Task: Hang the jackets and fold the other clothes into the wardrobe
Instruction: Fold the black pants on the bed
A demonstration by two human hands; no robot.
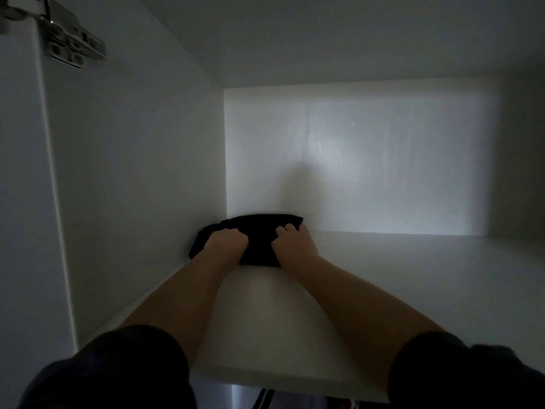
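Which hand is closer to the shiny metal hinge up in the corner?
Left. The left hand sits below the hinge on the black folded garment; the right hand grips farther right.

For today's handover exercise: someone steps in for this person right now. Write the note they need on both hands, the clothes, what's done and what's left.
Left hand: closed on the folded black garment.
Right hand: pressing its right side, fingers curled over it.
Garment: on the white shelf, back left corner, against the side wall.
Done: this one piece is folded and shelved.
Left: let go and withdraw; other clothes and jackets are not in view.
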